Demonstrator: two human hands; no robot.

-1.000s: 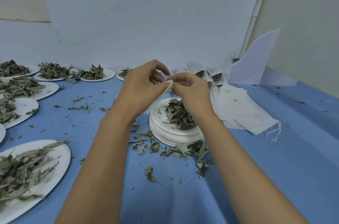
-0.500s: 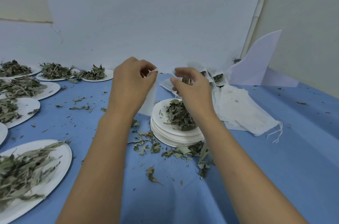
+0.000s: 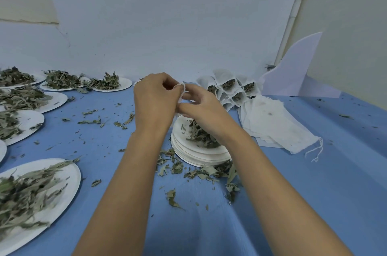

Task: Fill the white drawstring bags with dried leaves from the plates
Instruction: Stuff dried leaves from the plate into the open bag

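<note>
Best to tease the two cloth layers apart gently, keeping the mouth over the stack of plates (image 3: pixel 188 156) so strays fall back on the dried leaves (image 3: pixel 201 134). The white drawstring bag (image 3: pixel 181 90) is pinched between the left hand (image 3: pixel 155 100) and right hand (image 3: pixel 206 109) (both grips narrow, fingertips on cloth), just above that stack.
</note>
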